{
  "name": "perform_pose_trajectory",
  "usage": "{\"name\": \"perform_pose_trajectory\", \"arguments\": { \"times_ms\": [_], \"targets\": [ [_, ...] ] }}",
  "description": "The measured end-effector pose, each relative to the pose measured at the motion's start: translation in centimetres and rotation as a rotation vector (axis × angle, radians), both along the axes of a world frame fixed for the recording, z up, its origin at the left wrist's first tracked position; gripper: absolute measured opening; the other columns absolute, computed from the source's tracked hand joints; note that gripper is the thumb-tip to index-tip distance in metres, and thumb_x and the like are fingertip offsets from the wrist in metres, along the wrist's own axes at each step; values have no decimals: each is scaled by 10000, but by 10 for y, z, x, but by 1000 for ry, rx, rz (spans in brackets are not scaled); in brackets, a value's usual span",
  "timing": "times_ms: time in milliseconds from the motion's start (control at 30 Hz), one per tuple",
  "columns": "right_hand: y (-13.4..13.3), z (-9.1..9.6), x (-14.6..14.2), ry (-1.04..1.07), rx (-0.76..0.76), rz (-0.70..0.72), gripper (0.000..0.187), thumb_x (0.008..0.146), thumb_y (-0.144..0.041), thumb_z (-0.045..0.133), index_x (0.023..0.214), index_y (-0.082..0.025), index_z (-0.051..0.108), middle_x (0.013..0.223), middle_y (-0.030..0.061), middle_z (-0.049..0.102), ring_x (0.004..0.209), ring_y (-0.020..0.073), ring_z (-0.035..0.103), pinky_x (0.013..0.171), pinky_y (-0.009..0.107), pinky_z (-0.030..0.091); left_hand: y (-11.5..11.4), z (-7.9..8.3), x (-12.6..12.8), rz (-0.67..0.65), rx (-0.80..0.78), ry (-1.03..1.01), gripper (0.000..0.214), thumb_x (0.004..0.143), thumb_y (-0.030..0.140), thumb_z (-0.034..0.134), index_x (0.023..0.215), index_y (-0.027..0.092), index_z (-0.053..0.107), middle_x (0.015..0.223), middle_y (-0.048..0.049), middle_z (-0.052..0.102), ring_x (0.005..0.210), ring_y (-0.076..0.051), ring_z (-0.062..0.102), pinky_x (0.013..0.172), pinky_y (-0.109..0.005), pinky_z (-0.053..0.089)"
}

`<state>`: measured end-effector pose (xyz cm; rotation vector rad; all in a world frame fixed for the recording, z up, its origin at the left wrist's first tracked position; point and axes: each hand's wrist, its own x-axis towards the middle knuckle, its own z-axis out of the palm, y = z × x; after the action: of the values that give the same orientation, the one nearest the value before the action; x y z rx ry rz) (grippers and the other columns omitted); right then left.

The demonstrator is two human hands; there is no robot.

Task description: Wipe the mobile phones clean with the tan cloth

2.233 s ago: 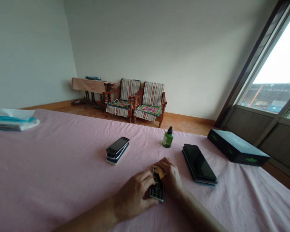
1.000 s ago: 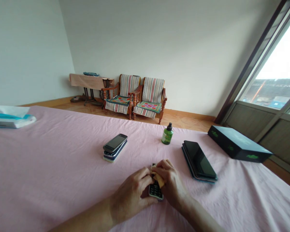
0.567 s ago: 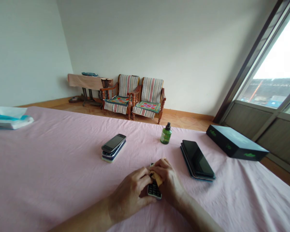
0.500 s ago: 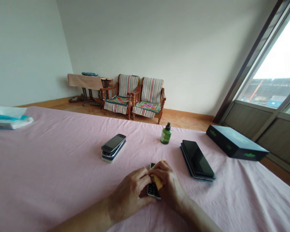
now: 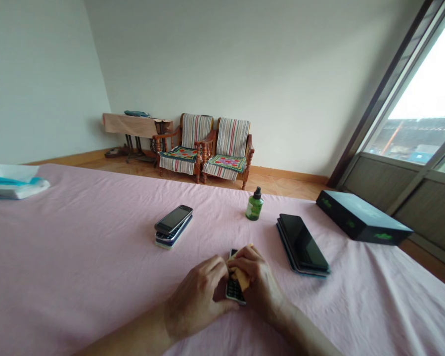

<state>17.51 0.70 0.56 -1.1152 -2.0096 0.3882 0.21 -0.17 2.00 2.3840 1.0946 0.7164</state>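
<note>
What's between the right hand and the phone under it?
In the head view, a yellow cloth lies between the right hand and the keypad phone, covering part of the phone.

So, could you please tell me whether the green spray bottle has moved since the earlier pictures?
No, not in any clear direction: the view shifts slightly, but the green spray bottle keeps its place against the right-hand chair.
</note>
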Motion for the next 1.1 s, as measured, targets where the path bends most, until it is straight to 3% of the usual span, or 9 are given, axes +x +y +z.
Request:
{"name": "perform_pose_trajectory", "arguments": {
  "times_ms": [133, 267, 533, 733, 967, 1100],
  "targets": [
    [-8, 7, -3, -5, -15, 33, 172, 754, -45, 609, 730, -189, 700, 764, 36, 598, 749, 169, 538, 707, 294, 418, 0, 2, 0, 42, -36, -35, 389, 639, 155, 823, 887, 198, 527, 929, -4, 565, 875, -209, 575, 758, -316, 483],
    [-10, 14, -1, -32, -51, 69, 190, 774, -49, 566, 717, -178, 693, 759, 38, 608, 728, 154, 546, 680, 272, 414, 3, 5, 1, -36, -56, -125, 486, 657, 114, 800, 1043, 221, 525, 1036, -17, 584, 977, -215, 574, 858, -330, 474],
    [-8, 23, 19, -104, -189, -10, 293, 685, 44, 513, 650, -176, 703, 674, 19, 588, 647, 127, 545, 570, 227, 371, 6, 2, -1, -63, -54, -112, 456, 644, 221, 845, 1025, 206, 594, 1030, -31, 587, 962, -220, 569, 854, -336, 472],
    [-12, 14, 5, -50, -130, 23, 243, 739, -4, 542, 711, -185, 702, 778, 40, 598, 739, 153, 551, 623, 243, 399, 5, 5, 0, -51, -79, -106, 373, 649, 156, 825, 943, 193, 598, 959, -16, 580, 919, -208, 572, 803, -310, 471],
    [-9, 21, 13, -117, -160, -14, 307, 696, 57, 490, 649, -175, 685, 703, 30, 579, 674, 139, 532, 595, 240, 383, 6, 1, -1, -44, -80, -127, 456, 636, 201, 843, 1013, 203, 588, 1004, -23, 580, 947, -215, 567, 826, -319, 465],
    [-13, 18, 10, -114, -131, 26, 270, 725, 22, 532, 703, -188, 699, 760, 34, 584, 738, 152, 538, 626, 244, 392, 6, 4, 0, -42, -89, -112, 400, 638, 174, 832, 961, 198, 596, 967, -19, 578, 923, -212, 571, 800, -311, 469]
  ]
}}
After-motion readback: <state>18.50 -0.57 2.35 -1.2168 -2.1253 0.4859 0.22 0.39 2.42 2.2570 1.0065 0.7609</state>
